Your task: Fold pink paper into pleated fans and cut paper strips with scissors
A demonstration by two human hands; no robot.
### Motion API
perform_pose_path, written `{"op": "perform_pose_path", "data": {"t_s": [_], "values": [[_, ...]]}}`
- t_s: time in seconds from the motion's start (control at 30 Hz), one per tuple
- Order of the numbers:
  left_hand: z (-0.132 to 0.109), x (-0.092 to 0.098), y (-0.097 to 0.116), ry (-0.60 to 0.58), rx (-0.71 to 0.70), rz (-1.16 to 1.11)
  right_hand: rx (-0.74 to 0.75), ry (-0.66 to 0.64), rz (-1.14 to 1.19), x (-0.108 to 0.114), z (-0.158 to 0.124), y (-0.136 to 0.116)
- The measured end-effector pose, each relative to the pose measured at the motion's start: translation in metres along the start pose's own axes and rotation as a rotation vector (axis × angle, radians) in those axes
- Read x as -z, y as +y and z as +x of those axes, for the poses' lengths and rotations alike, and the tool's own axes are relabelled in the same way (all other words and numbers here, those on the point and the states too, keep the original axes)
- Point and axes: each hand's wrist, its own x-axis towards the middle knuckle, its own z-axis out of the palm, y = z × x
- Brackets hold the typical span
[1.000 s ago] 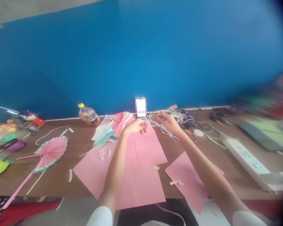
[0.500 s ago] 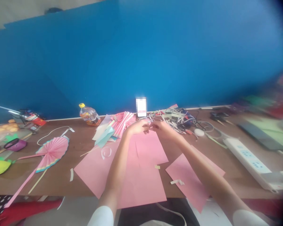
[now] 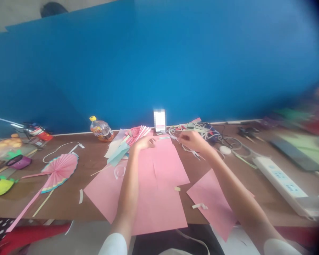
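Observation:
My left hand [image 3: 145, 142] rests over the upper left part of a pink paper sheet [image 3: 167, 164], its fingers apart. My right hand [image 3: 191, 140] is off to the right of that sheet, beside a tangle of cables and strips [image 3: 202, 130]. Its fingers are bent together, and whatever may be in them is too small to make out. A short pale strip [image 3: 164, 137] lies across the sheet's far edge, between my hands. Larger pink paper [image 3: 159, 212] spreads beneath, reaching past the table's front edge.
Left are a pink pleated fan [image 3: 60, 171] and a drink bottle [image 3: 102, 130]. Folded pink paper [image 3: 138, 136] and blue paper [image 3: 118, 154] lie behind my left forearm. A lit phone [image 3: 160, 120] stands at the wall. Right are more pink paper [image 3: 212, 202] and a power strip [image 3: 281, 182].
My hands, close together before at the sheet's far edge, have moved apart. The right went right and the left slightly left, uncovering the pale strip.

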Motion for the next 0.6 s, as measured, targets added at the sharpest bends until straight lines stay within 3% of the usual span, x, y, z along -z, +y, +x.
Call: {"op": "perform_pose_path", "data": {"t_s": [0.1, 0.27, 0.6], "values": [[0.014, -0.022, 0.003, -0.070, 0.147, 0.249, 0.000, -0.057, 0.086, 0.004, 0.002, 0.000], [0.032, -0.054, 0.013, -0.028, 0.198, 0.366, -0.022, -0.084, 0.112, 0.003, 0.003, 0.007], [0.029, -0.037, 0.005, -0.099, 0.057, 0.245, -0.029, -0.110, 0.158, 0.004, 0.005, 0.012]]}}
